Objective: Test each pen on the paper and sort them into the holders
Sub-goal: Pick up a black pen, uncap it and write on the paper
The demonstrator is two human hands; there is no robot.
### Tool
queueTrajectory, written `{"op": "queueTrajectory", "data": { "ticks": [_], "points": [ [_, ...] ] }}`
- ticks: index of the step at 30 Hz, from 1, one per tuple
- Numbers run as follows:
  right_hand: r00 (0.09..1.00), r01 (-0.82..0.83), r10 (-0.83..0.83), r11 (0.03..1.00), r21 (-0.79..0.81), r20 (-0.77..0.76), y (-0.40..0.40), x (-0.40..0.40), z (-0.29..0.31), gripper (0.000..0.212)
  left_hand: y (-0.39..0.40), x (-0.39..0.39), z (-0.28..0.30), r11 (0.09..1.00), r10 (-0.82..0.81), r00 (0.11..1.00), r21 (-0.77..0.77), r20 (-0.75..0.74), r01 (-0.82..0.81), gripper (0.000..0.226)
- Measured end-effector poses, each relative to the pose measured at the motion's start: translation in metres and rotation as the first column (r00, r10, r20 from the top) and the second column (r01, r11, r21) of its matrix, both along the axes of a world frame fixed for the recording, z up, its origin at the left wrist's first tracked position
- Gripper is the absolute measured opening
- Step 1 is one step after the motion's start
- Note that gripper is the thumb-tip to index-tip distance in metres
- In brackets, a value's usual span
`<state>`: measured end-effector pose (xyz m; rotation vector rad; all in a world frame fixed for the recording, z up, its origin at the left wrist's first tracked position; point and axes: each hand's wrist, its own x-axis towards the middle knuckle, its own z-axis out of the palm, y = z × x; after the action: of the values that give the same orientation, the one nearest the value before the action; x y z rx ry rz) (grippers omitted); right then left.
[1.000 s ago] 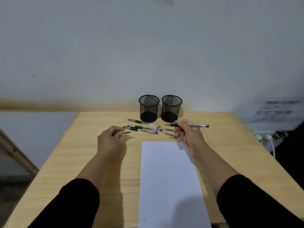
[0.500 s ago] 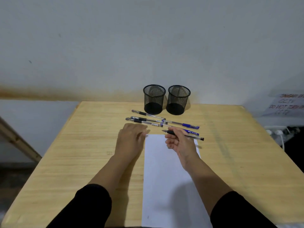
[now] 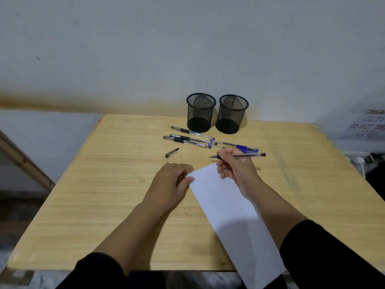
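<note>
My right hand (image 3: 235,165) grips an uncapped black pen (image 3: 248,155), tip pointing left just above the far corner of the white paper (image 3: 233,217). The sheet lies slanted on the wooden table (image 3: 108,201). My left hand (image 3: 170,182) pinches the paper's upper left edge between thumb and fingers. The pen's black cap (image 3: 172,152) lies loose on the table beyond my left hand. Several capped pens (image 3: 193,139), black and blue, lie in a row in front of two empty black mesh holders: left holder (image 3: 200,112), right holder (image 3: 233,114).
The table stands against a white wall. A paper notice (image 3: 368,125) hangs at the right, with white plugs (image 3: 360,160) beneath it. A wooden beam (image 3: 23,161) slants at the left, off the table.
My left hand dropped the pen cap on the table and took hold of the paper's edge. The sheet has turned to a slant. My right hand with the pen moved down to the paper's far corner.
</note>
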<state>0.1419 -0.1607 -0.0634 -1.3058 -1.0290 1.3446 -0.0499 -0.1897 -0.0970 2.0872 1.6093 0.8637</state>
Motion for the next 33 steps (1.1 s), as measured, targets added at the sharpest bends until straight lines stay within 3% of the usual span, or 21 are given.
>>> {"op": "queueTrajectory", "data": {
  "ticks": [4,7,15,33],
  "points": [
    [0.996,-0.017,0.012,0.998,0.053,0.089,0.0,-0.003,-0.009,0.021,-0.011,-0.001,-0.001,1.0,0.029,0.998,0.004,0.047,-0.029,0.019],
    [0.992,-0.05,0.041,0.996,0.073,0.117,-0.007,-0.013,-0.013,0.014,-0.008,-0.002,-0.003,0.998,0.067,0.994,0.003,0.084,-0.068,0.014],
    [0.884,-0.169,0.061,0.966,0.195,0.463,-0.021,-0.039,-0.019,0.008,-0.003,-0.005,-0.004,0.995,0.095,0.994,0.031,0.051,-0.097,0.006],
    [0.783,-0.282,0.092,0.934,0.218,0.616,-0.029,-0.045,-0.024,0.007,-0.002,-0.005,-0.002,0.995,0.099,0.993,-0.017,0.062,-0.098,0.01]
  ]
}}
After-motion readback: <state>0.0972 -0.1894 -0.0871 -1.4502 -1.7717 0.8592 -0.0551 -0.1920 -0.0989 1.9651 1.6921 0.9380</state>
